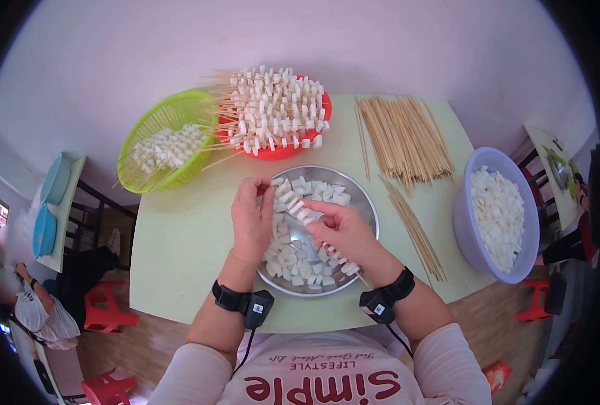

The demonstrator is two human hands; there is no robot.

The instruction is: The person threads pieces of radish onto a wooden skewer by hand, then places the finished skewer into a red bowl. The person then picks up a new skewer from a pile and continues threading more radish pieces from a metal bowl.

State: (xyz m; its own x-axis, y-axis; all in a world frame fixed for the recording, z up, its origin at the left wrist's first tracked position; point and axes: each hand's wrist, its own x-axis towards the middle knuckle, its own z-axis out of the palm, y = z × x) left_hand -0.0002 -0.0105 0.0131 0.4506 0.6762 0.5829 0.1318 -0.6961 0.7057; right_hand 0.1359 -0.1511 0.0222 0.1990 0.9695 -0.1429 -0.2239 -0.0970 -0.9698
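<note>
A wooden skewer threaded with white food pieces [294,204] runs slantwise over a round metal tray [374,223]. My right hand [347,233] is closed around the skewer's middle, with more threaded pieces [339,259] and the bare stick end showing below it. At the upper end of the skewer, my left hand [251,214] pinches with thumb and fingertips at the topmost white piece; its grip is partly hidden. Loose white chunks [293,266] are scattered in the tray under both hands.
Filled skewers [279,111] are piled on a red basin [273,154]; more lie in a green basket [134,135]. Bare wooden skewers [408,138] lie back right, near a lavender tub [463,233] of white chunks. A person [43,304] is at far left, with red stools [104,307] nearby.
</note>
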